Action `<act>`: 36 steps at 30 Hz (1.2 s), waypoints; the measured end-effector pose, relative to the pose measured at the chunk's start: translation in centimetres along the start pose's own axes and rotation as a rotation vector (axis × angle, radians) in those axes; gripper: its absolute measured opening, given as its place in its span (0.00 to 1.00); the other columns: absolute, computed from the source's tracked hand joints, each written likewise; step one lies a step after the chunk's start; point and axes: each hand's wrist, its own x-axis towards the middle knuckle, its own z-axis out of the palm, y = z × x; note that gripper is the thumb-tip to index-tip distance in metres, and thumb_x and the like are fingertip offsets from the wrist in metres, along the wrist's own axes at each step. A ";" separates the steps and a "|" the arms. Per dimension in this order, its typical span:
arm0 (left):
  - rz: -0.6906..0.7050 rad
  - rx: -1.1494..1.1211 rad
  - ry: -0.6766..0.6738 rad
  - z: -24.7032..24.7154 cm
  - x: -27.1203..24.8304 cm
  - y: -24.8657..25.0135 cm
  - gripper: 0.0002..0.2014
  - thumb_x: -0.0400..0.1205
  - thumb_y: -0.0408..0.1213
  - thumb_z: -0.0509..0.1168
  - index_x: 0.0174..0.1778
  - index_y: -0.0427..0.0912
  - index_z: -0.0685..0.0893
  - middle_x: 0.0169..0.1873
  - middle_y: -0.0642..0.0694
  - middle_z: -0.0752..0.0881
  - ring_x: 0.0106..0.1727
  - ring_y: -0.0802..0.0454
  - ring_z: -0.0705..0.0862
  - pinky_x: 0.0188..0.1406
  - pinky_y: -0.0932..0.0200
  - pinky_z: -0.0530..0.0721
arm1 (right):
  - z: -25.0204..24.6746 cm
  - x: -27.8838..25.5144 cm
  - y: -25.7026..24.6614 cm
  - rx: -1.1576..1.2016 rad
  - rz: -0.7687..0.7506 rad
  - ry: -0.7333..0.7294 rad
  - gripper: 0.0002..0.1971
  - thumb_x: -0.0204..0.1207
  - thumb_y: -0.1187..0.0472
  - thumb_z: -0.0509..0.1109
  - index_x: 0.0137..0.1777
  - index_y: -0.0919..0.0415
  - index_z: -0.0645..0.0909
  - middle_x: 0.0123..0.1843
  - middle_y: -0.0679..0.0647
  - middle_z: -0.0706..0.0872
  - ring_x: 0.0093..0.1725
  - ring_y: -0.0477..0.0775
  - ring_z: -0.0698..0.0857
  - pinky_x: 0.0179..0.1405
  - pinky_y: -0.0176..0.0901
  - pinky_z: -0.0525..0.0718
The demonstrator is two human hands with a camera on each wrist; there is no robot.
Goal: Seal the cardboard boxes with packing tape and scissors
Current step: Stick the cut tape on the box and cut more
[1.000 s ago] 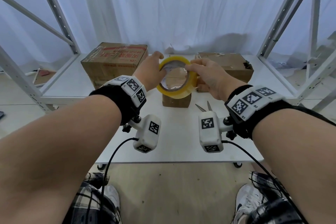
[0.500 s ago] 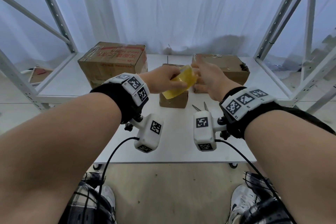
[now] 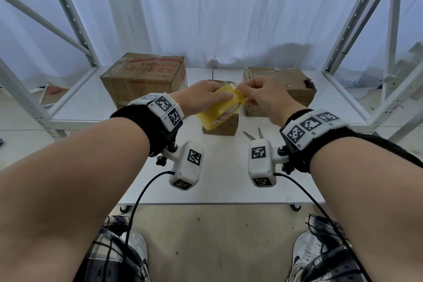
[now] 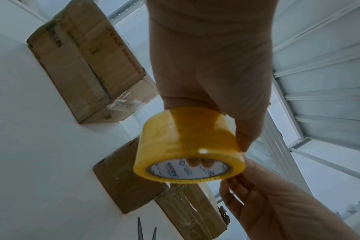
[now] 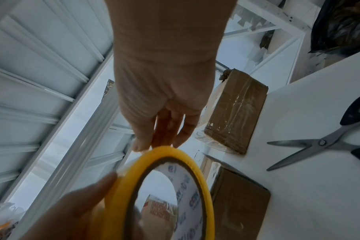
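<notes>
The left hand held the tape roll in the air, thumb on the outer band and fingers curled through the core. The right hand pinched at the roll's upper rim, probably after the loose end. Below the grip sat the small cardboard box; the scissors lay open beside it, nearer the right wrist. Likely trouble: the end could split into a sliver or stick back to the roll if picked unevenly.
</notes>
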 end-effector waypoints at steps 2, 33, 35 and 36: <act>-0.015 -0.001 0.034 -0.3 0.2 -0.2 0.17 0.84 0.45 0.63 0.60 0.36 0.82 0.52 0.41 0.87 0.50 0.46 0.86 0.52 0.55 0.83 | -0.2 0.0 0.0 0.020 0.016 -0.046 0.04 0.77 0.65 0.72 0.45 0.66 0.84 0.38 0.54 0.85 0.38 0.46 0.84 0.39 0.32 0.85; -0.078 -0.109 0.066 0.1 -0.4 -0.6 0.12 0.83 0.39 0.63 0.61 0.47 0.82 0.53 0.48 0.80 0.55 0.48 0.78 0.55 0.53 0.77 | -0.8 0.3 0.1 -0.421 -0.049 0.052 0.08 0.81 0.57 0.68 0.42 0.58 0.76 0.39 0.51 0.78 0.39 0.48 0.77 0.44 0.40 0.76; -0.050 -0.133 0.085 0.0 -0.4 -0.8 0.17 0.83 0.39 0.65 0.67 0.53 0.78 0.54 0.48 0.79 0.54 0.48 0.79 0.56 0.52 0.80 | -0.8 0.4 0.3 -0.449 -0.067 0.054 0.09 0.78 0.56 0.71 0.41 0.56 0.76 0.47 0.55 0.81 0.48 0.52 0.78 0.54 0.46 0.78; -0.038 -0.116 0.081 0.1 -0.4 -1.0 0.20 0.82 0.40 0.66 0.71 0.55 0.74 0.55 0.47 0.79 0.54 0.47 0.80 0.56 0.52 0.81 | -0.7 0.5 0.5 -0.474 -0.070 0.052 0.09 0.78 0.55 0.72 0.39 0.54 0.76 0.50 0.56 0.81 0.51 0.53 0.79 0.56 0.47 0.78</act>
